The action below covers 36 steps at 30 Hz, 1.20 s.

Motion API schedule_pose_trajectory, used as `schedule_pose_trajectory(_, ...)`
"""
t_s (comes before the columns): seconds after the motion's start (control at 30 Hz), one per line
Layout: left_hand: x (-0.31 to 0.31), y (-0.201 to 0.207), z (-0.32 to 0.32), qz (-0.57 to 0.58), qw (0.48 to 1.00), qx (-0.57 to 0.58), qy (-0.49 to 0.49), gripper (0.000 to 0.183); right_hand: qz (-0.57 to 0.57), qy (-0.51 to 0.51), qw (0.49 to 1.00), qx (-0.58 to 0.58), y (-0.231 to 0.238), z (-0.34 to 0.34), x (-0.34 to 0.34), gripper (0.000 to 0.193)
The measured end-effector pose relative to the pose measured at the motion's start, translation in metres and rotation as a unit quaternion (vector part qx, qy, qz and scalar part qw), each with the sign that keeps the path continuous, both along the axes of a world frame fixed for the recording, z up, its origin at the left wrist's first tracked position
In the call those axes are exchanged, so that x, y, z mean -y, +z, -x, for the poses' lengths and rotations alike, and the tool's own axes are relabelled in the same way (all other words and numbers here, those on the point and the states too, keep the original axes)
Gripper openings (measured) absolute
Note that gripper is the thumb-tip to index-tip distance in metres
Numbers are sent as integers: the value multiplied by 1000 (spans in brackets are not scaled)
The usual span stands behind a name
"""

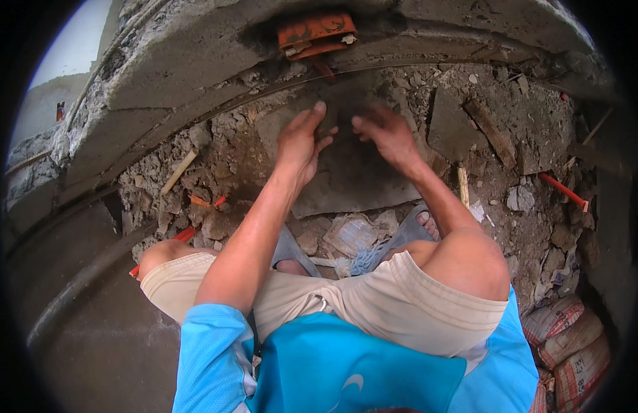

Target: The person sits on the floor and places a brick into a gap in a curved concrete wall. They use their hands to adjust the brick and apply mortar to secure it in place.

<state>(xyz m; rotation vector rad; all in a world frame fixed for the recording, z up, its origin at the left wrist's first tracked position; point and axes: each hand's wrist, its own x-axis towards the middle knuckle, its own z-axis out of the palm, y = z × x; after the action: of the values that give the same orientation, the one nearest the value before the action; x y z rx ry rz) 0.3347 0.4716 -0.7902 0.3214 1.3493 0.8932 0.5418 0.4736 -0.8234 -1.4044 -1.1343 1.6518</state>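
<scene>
Both hands hover over a flat grey concrete slab point(346, 175) lying on the rubble-strewn ground point(512, 131), just below a rough curved concrete wall point(195, 55). The left hand point(302, 141) is released, fingers stretched upward and slightly spread, holding nothing; its fingertips sit above the slab's far edge. The right hand point(384, 134) is blurred, its fingers loosely curled and apart, and nothing shows in its grasp (whether either hand actually touches the slab cannot be told). The slab's near part is hidden behind the forearms, and shadow darkens the gap between the hands.

An orange clay brick point(315, 31) is set in a dark recess of the wall straight above the hands. Broken stones, a pale wooden stick point(179, 172) and a short red pipe piece point(563, 191) lie scattered around. The person squats in beige shorts point(374, 303) and a blue shirt, grey sandals partly covered by the knees. Stacked woven sacks point(567, 337) are cut off at the lower right rim.
</scene>
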Motion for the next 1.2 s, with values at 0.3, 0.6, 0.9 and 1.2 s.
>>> schedule_pose_trajectory(0.3, -44, 10, -44, -113, 972, 156, 136, 26, -82, -68, 993, -41, 14, 18, -49, 49)
schedule_pose_trajectory(0.6, -70, -11, -60, -208, 924, 272, 173, 21, -217, -165, 961, -38, 11, 27, -88, 42)
schedule_pose_trajectory(0.9, -65, -18, -63, -216, 916, 257, 218, 20, -243, -163, 956, 21, -2, 33, -84, 45)
schedule_pose_trajectory(1.2, -66, -13, -61, -219, 926, 221, 216, 14, -224, -129, 958, -127, -3, 29, -90, 40)
